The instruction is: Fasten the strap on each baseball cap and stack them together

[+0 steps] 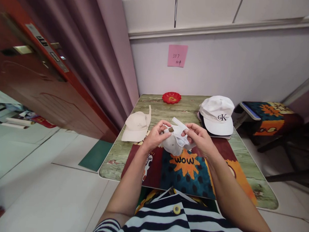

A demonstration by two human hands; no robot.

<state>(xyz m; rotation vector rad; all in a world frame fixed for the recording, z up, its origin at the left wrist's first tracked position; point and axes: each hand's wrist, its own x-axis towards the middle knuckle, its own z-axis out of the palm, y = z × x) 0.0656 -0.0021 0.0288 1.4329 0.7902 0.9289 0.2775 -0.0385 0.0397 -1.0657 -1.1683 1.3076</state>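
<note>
Pinching the white cap (pixel 173 145) beside its small brownish buckle (pixel 171 129), the left hand (pixel 155 134) has its fingers closed; the fingers of the right hand (pixel 197 133) grip the pale strap (pixel 179 124). This cap is held over the tabletop (pixel 112 163), between its left and right edges. A beige cap (pixel 137 124) lies near the left edge, a red dish (pixel 171 98) by the far edge.

Ahead of you, a green wood-grain table (pixel 191 112) stands at a pale wall (pixel 209 63) bearing a pink note (pixel 177 56) below white panels (pixel 206 9). To your left, observe the mauve curtain (pixel 100 60) and the reddish-brown door (pixel 31 83) with its metal lock plate (pixel 47 48). Light floor tiles (pixel 60 197) with dark joints surround your table.
</note>
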